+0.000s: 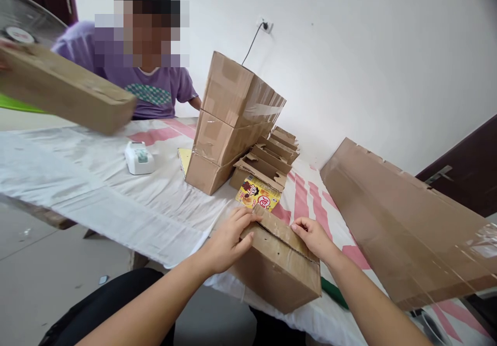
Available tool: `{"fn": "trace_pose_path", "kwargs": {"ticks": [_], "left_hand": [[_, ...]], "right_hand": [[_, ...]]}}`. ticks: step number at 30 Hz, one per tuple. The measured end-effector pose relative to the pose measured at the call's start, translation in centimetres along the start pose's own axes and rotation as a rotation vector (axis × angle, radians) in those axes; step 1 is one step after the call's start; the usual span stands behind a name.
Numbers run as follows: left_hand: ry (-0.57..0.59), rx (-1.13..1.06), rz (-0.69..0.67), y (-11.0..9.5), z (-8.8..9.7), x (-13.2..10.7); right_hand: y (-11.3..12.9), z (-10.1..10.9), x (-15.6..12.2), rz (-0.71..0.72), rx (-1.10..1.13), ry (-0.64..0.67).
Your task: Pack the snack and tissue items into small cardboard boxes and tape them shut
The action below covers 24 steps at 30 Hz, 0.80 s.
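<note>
A brown cardboard box (279,271) sits at the table's near edge, tilted in my view, its top flaps nearly closed with a gap along the seam. My left hand (233,235) grips its left end, fingers over the top flap and thumb apart on the near side. At the right end of the flap, my right hand (313,240) pinches the cardboard edge between thumb and fingers. Just behind the box stands a yellow printed carton (257,193) with a cartoon figure. The box's inside is hidden.
Taped cardboard boxes (221,123) are stacked beyond my left hand. Several open boxes (267,162) stand in a row beside them. A large cardboard box (399,227) is at right. A white device (139,158) lies on the cloth. Across the table, a person (151,92) holds a long box (66,85).
</note>
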<state>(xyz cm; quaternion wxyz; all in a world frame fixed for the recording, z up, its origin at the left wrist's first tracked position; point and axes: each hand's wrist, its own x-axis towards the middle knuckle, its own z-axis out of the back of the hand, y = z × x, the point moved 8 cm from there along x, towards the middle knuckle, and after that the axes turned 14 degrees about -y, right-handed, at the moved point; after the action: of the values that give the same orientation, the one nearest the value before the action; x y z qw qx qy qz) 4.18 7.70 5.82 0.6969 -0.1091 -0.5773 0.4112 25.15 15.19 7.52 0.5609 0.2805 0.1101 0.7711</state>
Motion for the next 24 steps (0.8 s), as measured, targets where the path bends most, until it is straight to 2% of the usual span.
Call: {"fn": "trace_pose_path", "kwargs": {"ticks": [9, 12, 15, 17, 19, 21, 24], "left_hand": [[0.011, 0.0, 0.004, 0.0, 0.0, 0.0], [0.005, -0.004, 0.012, 0.1, 0.1, 0.1], [0.007, -0.005, 0.014, 0.3, 0.0, 0.0], [0.01, -0.005, 0.021, 0.4, 0.0, -0.1], [0.005, -0.007, 0.023, 0.4, -0.1, -0.2], [-0.003, -0.011, 0.019, 0.4, -0.1, -0.2], [-0.022, -0.019, 0.012, 0.4, -0.1, -0.3]], "right_hand": [[2.2, 0.8, -0.7, 0.194, -0.02, -0.211], [2.0, 1.7, -0.9, 0.202, 0.007, -0.292], [0.6, 3.3, -1.4, 0.168, 0.038, -0.392], [-1.3, 4.6, -2.3, 0.118, 0.098, -0.451], [-4.5, 5.7, -3.8, 0.02, 0.179, -0.492], [-8.9, 6.3, -6.3, -0.13, 0.221, -0.522], [-16.2, 6.5, -11.8, -0.387, 0.268, -0.563]]}}
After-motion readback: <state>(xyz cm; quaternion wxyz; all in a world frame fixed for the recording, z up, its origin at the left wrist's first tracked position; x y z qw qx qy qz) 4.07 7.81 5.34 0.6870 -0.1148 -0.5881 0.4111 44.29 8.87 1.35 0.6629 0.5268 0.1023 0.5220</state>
